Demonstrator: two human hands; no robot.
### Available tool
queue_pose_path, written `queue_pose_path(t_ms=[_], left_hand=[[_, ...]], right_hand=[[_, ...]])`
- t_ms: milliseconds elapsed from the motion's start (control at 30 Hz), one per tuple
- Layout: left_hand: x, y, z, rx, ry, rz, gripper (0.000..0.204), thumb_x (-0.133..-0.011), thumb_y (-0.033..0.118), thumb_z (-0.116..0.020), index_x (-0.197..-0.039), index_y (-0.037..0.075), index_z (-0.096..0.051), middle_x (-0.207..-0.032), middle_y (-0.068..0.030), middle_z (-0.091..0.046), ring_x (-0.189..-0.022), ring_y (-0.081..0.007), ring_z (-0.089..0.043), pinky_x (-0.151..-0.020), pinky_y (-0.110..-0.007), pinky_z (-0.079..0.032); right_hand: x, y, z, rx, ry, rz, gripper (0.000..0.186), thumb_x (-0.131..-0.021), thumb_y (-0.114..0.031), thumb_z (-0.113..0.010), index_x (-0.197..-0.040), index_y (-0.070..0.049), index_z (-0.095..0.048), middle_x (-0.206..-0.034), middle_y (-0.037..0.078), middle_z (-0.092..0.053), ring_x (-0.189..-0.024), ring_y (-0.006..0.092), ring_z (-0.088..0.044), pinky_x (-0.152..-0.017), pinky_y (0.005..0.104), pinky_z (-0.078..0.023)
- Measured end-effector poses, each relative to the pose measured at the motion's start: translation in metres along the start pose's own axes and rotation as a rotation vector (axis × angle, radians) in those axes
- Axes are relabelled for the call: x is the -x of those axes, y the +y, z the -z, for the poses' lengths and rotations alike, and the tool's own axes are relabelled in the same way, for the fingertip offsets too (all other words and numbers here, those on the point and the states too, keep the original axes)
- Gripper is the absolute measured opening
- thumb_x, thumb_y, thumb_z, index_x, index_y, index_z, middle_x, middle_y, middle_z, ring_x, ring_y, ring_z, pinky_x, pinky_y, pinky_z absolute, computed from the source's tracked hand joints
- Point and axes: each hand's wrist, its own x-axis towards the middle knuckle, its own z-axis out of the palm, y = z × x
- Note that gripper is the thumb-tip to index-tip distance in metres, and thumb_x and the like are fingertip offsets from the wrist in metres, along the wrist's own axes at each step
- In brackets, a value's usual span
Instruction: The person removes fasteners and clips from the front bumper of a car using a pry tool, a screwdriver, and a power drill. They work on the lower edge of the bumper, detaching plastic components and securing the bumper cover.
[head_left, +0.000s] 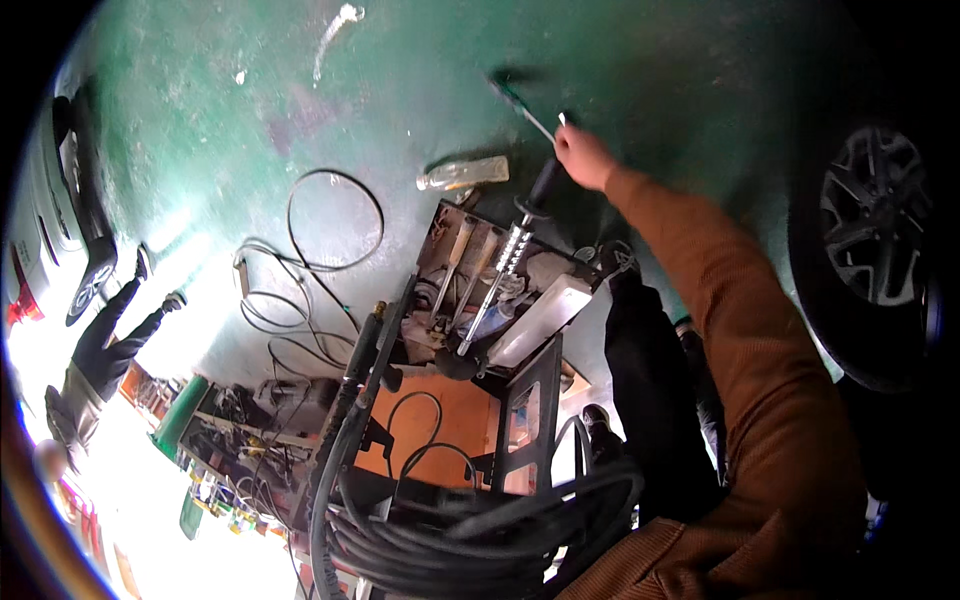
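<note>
My right hand (585, 156), in a brown sleeve, is closed around a thin tool with a pale metal shaft (535, 122) and a dark, blurred end; its exact kind cannot be made out. Just below the hand is the black handle of a long chromed rod with a ribbed, coil-like section (512, 250). The rod slants down over the cart's top tray (440, 222); whether the hand touches its handle cannot be told. Wooden-handled tools (460, 243), rags and a long white box (540, 320) lie in that tray. My left hand does not show.
A clear bottle (465, 173) lies on the green floor beyond the tray. Thick black hose (480, 535) is coiled at the cart's near end, and thin cable (290, 265) loops over the floor. A car wheel (875, 220) stands right; another person (95, 360) is far left.
</note>
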Motion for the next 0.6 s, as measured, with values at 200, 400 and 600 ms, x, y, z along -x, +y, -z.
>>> queue_pose_path(t_ms=[200,400,600], left_hand=[[0.025,-0.035,0.042,0.122,-0.034,-0.081,0.086,-0.083,0.025,-0.079,-0.142,-0.012,-0.030,-0.135,-0.0271,-0.047,-0.122,-0.0409,-0.052,-0.107,-0.048,-0.043],[0.052,-0.096,0.084,0.302,-0.035,-0.214,0.090,-0.082,0.028,-0.080,-0.144,-0.013,-0.028,-0.136,-0.0282,-0.045,-0.124,-0.0423,-0.051,-0.108,-0.048,-0.042],[0.045,-0.178,0.119,0.304,0.095,-0.415,0.097,-0.082,0.035,-0.081,-0.144,-0.016,-0.026,-0.136,-0.0301,-0.043,-0.124,-0.0447,-0.050,-0.108,-0.049,-0.042]], right_hand=[[0.217,0.024,0.062,-0.762,-0.003,-0.476,0.025,-0.101,-0.018,-0.056,-0.080,-0.005,-0.061,-0.069,0.005,-0.060,-0.062,0.0152,-0.055,-0.060,0.0315,-0.045],[0.401,0.022,0.105,-1.030,-0.017,-1.085,0.013,-0.083,-0.007,-0.069,-0.074,-0.003,-0.061,-0.064,0.010,-0.057,-0.046,0.0193,-0.049,-0.039,0.0337,-0.035],[0.488,-0.036,0.143,-1.160,-0.018,-0.423,0.017,-0.098,-0.015,-0.060,-0.090,-0.003,-0.068,-0.069,0.010,-0.065,-0.054,0.0208,-0.057,-0.051,0.0361,-0.044]])
